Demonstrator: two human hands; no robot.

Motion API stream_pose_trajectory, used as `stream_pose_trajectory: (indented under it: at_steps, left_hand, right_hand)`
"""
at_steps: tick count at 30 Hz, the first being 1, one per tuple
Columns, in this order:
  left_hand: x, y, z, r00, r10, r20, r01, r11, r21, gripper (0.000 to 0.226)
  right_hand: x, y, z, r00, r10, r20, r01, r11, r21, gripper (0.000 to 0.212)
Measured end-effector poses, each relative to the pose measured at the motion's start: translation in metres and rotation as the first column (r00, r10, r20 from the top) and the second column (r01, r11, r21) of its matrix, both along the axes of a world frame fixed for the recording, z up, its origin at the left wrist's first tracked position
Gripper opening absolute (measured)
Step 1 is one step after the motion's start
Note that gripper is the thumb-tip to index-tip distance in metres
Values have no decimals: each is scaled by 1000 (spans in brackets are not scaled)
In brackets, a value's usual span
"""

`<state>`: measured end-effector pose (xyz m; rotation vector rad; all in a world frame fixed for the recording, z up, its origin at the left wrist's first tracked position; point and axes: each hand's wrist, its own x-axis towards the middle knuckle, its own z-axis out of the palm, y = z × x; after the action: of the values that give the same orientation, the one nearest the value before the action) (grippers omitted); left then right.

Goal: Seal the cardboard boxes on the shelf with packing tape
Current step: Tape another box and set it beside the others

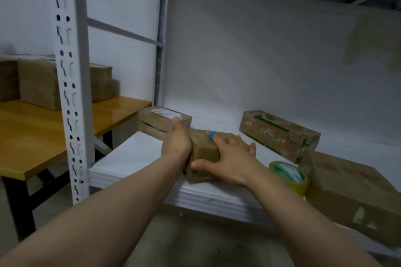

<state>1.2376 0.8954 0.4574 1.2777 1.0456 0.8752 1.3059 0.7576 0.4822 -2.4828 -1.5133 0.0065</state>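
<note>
Lying at frame centre on the white metal shelf (138, 158): box (205, 147), brown matte cardboard, oblong, long axis judged pointing up-frame. Left hand (176, 143) is pressed to its left side, finger curl not discernible; right hand (230, 158) is laid spread on top, thumb at near end. Tape (289, 176), glossy yellow ring, is set lower right, nearer right hand
</note>
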Motion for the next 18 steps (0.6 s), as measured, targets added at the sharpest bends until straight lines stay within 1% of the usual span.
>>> stream_pose_trajectory:
  at_steps: [1,3,5,6,7,8,10,12,13,15,16,18]
  left_hand:
    - [0,-2,16,998,-1,-61,5,998,68,84]
    - [-1,-4,51,977,-23,-210,74,968,238,84]
    - [6,-6,83,923,-10,-385,194,875,444,87]
    - [12,-6,95,886,15,-464,252,823,508,90]
    - [18,-8,105,838,37,-544,317,779,541,92]
    - [23,-9,113,788,54,-613,383,737,557,93]
    - [31,-7,118,699,22,-714,514,679,524,93]
    - [33,-6,113,605,-2,-796,617,634,467,94]
    - [32,-6,109,576,10,-817,638,620,457,91]
    - [31,-2,103,567,58,-821,657,570,494,70]
    - [33,-1,102,557,69,-828,677,540,500,67]
    - [33,-8,105,542,96,-835,688,520,506,66]
  right_hand:
    - [-1,-2,5,999,5,-51,-1,998,63,105]
    - [-3,-7,20,969,46,-241,0,982,188,90]
    - [-2,-9,34,898,95,-430,31,961,276,84]
    - [-1,-8,37,858,113,-501,57,949,311,84]
    - [-1,-7,39,814,128,-566,89,937,339,84]
    - [-1,-6,39,767,142,-626,121,926,358,83]
    - [1,-6,31,680,176,-712,174,905,389,76]
    - [2,-8,26,635,214,-742,197,884,424,68]
    - [3,-9,24,636,227,-738,194,879,437,64]
    - [5,-6,22,644,230,-730,184,879,439,60]
    - [6,-5,21,645,223,-731,190,880,435,62]
    - [8,-2,18,644,209,-736,210,877,433,62]
